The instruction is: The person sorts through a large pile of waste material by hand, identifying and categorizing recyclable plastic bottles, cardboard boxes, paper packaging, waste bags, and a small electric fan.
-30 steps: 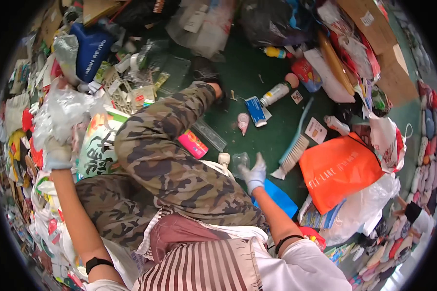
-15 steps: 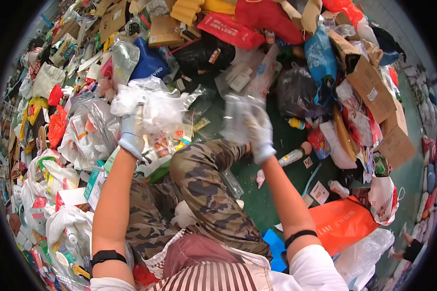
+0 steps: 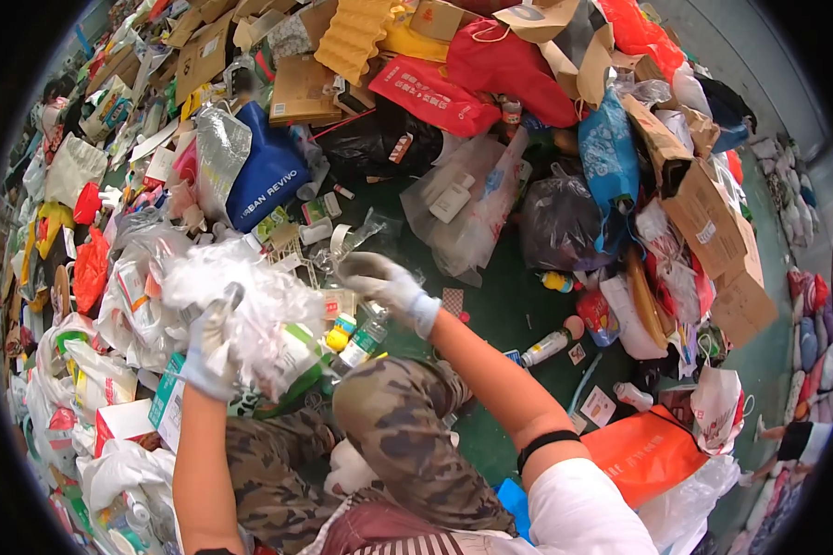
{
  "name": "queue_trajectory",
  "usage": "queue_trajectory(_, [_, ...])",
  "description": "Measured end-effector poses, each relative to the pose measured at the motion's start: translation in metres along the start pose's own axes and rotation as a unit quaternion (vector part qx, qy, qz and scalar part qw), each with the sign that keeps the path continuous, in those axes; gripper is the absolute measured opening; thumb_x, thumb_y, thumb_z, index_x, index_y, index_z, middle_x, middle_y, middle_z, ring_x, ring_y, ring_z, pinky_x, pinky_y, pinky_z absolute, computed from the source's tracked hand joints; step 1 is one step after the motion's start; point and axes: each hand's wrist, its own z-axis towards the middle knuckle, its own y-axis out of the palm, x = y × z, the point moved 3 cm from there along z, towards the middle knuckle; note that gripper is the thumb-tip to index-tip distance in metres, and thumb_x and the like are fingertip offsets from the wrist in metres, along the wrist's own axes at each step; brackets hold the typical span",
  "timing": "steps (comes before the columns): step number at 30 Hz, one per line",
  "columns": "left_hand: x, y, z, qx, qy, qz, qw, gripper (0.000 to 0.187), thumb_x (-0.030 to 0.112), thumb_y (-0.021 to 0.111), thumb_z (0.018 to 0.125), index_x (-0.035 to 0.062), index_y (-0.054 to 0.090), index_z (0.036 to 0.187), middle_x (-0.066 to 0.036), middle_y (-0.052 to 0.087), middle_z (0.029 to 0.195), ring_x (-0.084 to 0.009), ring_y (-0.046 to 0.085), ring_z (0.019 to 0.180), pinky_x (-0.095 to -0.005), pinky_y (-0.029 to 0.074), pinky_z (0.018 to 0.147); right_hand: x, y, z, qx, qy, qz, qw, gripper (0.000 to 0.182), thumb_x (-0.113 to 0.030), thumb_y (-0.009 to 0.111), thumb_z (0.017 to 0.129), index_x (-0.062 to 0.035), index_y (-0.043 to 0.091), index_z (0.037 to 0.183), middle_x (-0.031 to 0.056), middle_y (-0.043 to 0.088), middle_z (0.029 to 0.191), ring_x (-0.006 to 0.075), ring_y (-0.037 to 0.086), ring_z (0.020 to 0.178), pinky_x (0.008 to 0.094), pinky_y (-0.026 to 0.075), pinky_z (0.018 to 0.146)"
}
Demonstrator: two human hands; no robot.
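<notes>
My gloved left hand [image 3: 208, 350] is shut on a big crumpled bundle of clear plastic film [image 3: 250, 294], held up over my left knee. My gloved right hand [image 3: 384, 282] reaches across my camouflage trousers [image 3: 398, 421] toward the bundle's right side, its fingers pointing left. Whether it holds a piece of film is unclear. A clear wrapper [image 3: 359, 233] lies just above that hand. A small green-capped bottle [image 3: 366, 340] stands below it.
Rubbish is heaped all round the green floor [image 3: 500, 310]: a blue bag [image 3: 268, 176], black bags [image 3: 379, 139], a clear bag of boxes [image 3: 467, 208], cardboard [image 3: 713, 222], an orange bag [image 3: 643, 453], a white bottle [image 3: 546, 347]. Another person's arm [image 3: 791, 439] shows at the right edge.
My right hand has dropped from head height and moved left toward the bundle. My left hand has lowered the bundle closer to my knee. The view has tilted up to the pile.
</notes>
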Motion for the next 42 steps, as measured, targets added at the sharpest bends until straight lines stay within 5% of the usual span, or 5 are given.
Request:
queue_trajectory(6, [0.013,-0.039,-0.013,0.055,0.051,0.063,0.995,0.024,0.013,0.053,0.083,0.0044,0.054,0.106,-0.004,0.056,0.078,-0.0143,0.056,0.057,-0.0265,0.049,0.050,0.154,-0.230,0.001,0.576,0.349,-0.364,0.644,0.091,-0.047,0.075,0.057,-0.0031,0.039,0.128,0.0177,0.039,0.132,0.0366,0.046,0.114,0.0384,0.040,0.094])
queue_trajectory(16, [-0.001,-0.063,0.013,0.071,0.021,0.137,0.988,0.039,0.009,0.059,0.078,0.0036,0.048,0.115,-0.008,0.056,0.097,-0.0177,0.057,0.078,-0.0293,0.050,0.067,0.206,-0.160,0.064,0.310,0.025,-0.058,0.949,0.027,-0.003,0.062,0.077,-0.0011,0.058,0.103,0.0051,0.063,0.096,0.0117,0.057,0.086,0.0262,0.046,0.077])
queue_trajectory(24, [-0.017,-0.044,0.018,-0.073,-0.058,0.191,0.977,0.056,0.003,0.065,0.071,0.0030,0.043,0.122,-0.011,0.055,0.112,-0.0223,0.057,0.099,-0.0333,0.049,0.084,0.151,-0.137,-0.039,0.427,0.069,0.553,0.712,0.021,-0.010,0.054,0.080,-0.0079,0.056,0.101,0.0071,0.063,0.095,0.0219,0.060,0.086,0.0346,0.049,0.078])
queue_trajectory(32, [-0.034,0.065,0.002,-0.091,-0.073,0.115,0.987,0.052,0.006,0.067,0.067,-0.0015,0.050,0.115,-0.009,0.061,0.098,-0.0194,0.059,0.088,-0.0315,0.050,0.077,0.000,-0.005,-0.036,0.107,-0.036,-0.092,0.989,0.025,-0.001,0.059,0.075,-0.0034,0.056,0.100,0.0054,0.061,0.087,0.0165,0.058,0.084,0.0296,0.047,0.076])
queue_trajectory(42, [-0.007,-0.014,0.033,-0.025,0.048,0.085,0.995,0.026,0.012,0.054,0.086,-0.0003,0.054,0.108,-0.007,0.059,0.099,-0.0175,0.060,0.082,-0.0317,0.053,0.068,-0.047,-0.003,-0.009,0.007,-0.267,-0.688,0.674,0.078,-0.026,0.071,0.064,-0.0121,0.034,0.132,0.0148,0.035,0.134,0.0338,0.031,0.126,0.0480,0.024,0.102])
